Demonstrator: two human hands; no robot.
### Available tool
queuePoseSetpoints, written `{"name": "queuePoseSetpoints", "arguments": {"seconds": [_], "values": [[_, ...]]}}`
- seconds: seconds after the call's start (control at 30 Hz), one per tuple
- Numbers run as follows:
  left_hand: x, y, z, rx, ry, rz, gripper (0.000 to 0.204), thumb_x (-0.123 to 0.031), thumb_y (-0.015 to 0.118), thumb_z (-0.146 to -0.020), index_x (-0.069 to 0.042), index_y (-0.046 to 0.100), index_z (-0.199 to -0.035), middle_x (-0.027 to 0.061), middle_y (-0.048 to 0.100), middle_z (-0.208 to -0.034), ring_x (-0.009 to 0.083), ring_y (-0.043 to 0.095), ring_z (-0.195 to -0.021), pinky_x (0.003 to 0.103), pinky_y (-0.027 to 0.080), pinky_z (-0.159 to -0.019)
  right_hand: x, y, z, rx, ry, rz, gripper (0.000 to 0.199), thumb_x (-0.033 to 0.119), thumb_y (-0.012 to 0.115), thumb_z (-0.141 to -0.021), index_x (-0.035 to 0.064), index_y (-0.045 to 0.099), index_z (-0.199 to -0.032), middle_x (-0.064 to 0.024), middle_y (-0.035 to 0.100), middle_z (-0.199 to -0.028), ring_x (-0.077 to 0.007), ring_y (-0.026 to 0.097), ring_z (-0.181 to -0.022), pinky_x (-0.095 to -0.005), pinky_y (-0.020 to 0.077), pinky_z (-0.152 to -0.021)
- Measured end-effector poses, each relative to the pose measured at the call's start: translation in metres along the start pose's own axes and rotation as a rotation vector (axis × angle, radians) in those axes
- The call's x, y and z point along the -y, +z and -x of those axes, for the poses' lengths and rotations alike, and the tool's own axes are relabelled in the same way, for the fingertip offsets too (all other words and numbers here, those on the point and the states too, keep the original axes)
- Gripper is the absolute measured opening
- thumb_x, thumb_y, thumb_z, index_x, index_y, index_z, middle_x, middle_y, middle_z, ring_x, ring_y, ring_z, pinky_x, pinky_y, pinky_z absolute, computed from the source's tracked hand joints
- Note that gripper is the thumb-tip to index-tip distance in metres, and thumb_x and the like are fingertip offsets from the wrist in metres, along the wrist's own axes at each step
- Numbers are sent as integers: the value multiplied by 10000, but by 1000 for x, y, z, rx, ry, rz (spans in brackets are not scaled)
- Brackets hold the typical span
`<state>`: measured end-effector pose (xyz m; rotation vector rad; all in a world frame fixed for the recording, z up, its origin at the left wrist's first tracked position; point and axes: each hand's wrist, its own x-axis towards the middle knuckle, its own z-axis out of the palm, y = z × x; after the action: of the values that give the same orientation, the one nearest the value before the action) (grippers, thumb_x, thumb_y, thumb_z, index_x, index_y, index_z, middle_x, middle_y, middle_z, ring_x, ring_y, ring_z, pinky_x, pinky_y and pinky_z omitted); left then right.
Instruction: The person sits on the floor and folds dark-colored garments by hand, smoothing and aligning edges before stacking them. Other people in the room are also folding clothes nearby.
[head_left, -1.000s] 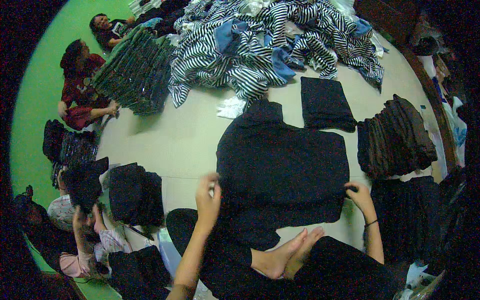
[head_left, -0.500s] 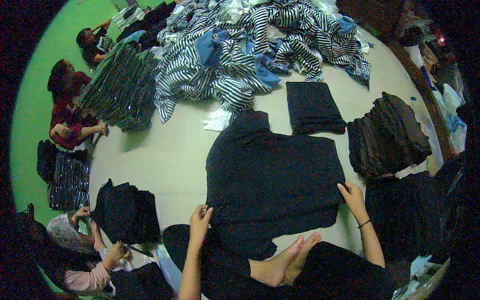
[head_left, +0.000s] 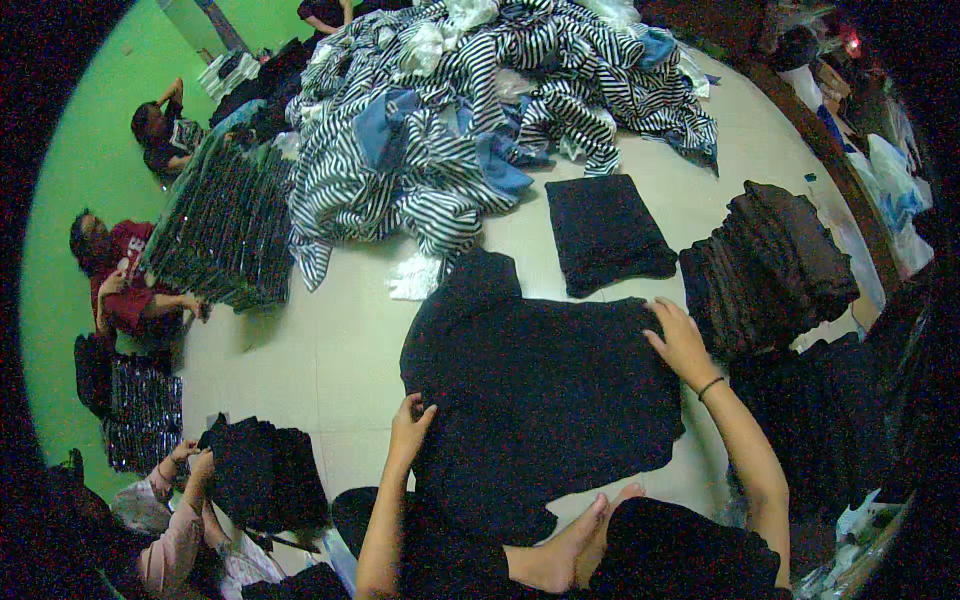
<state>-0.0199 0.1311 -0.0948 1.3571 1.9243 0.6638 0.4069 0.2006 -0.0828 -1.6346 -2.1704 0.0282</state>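
Observation:
A black garment [head_left: 540,390] lies spread on the pale floor in front of me, with a narrower part reaching away at its upper left. My left hand [head_left: 408,432] is at its left edge, fingers loosely curled and thumb apart from them. Over the upper right corner, my right hand [head_left: 682,345] is open, fingers spread and touching the cloth. A dark band circles my right wrist. Beyond the garment lies a folded black garment [head_left: 610,235]. My bare feet [head_left: 575,545] are close to the near edge.
A heap of striped clothes [head_left: 450,130] fills the far side. Dark folded stacks [head_left: 770,275] stand at the right, and packed garments [head_left: 225,225] at the far left. Near left, a co-worker's hands [head_left: 190,455] touch a black pile [head_left: 265,475]. Other people sit along the green wall.
My right hand has let go of the garment's right edge and moved up to its upper right corner, fingers spread. My left hand has shifted slightly up along the left edge. The view has tilted.

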Motion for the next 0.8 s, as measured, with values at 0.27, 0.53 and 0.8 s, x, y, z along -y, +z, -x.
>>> {"name": "queuePoseSetpoints", "arguments": {"seconds": [0.27,0.53,0.8], "values": [[6,-15,-24,-77,-253,223,406,-106,661,-665,16,476,-1005,45,480,-734,133,461,-665,247,375,-595,-27,6,-34,281,273,-130,245,238,618,-692,64,551,-851,-113,580,-815,-293,554,-772,-379,438,-693],[-51,12,-114,-323,475,-168,229,-166,580,-732,2,540,-883,136,538,-843,261,509,-813,334,393,-729,-30,11,-36,204,65,-167,243,171,599,-701,83,515,-912,-107,556,-915,-279,521,-878,-373,383,-783],[-86,19,-146,-74,182,112,261,-198,625,-715,1,594,-882,86,610,-788,171,569,-718,276,433,-658,-21,-3,-38,389,177,-318,195,134,583,-707,94,542,-893,-72,547,-922,-266,500,-912,-365,354,-805]]}}
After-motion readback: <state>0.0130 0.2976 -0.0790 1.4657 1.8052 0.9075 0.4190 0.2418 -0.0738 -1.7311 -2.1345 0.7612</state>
